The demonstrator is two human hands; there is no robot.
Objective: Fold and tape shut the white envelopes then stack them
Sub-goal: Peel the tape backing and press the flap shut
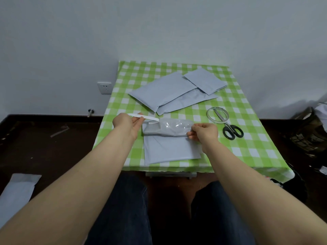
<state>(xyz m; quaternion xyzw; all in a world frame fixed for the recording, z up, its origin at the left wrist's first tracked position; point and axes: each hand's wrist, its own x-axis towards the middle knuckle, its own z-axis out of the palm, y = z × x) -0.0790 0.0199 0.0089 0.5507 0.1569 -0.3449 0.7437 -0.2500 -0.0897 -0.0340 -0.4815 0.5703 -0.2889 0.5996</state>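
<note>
A white envelope (pixel 169 149) lies near the table's front edge, its top flap (pixel 169 129) lifted and curled toward me, shiny on the inside. My left hand (pixel 128 123) pinches a thin white strip (pixel 150 118) that runs from my fingers to the flap's left end. My right hand (pixel 203 132) pinches the flap's right corner. Farther back lie other white envelopes: a large one (pixel 162 91), another (pixel 187 101) partly under it, and a smaller one (pixel 205 82) at the back right.
A clear tape roll (pixel 217 114) and black-handled scissors (pixel 231 130) lie right of the envelope on the green checked tablecloth (pixel 247 142). One more white envelope (pixel 17 191) lies on the dark floor at the left. Dark clutter (pixel 311 131) sits on the floor at the right.
</note>
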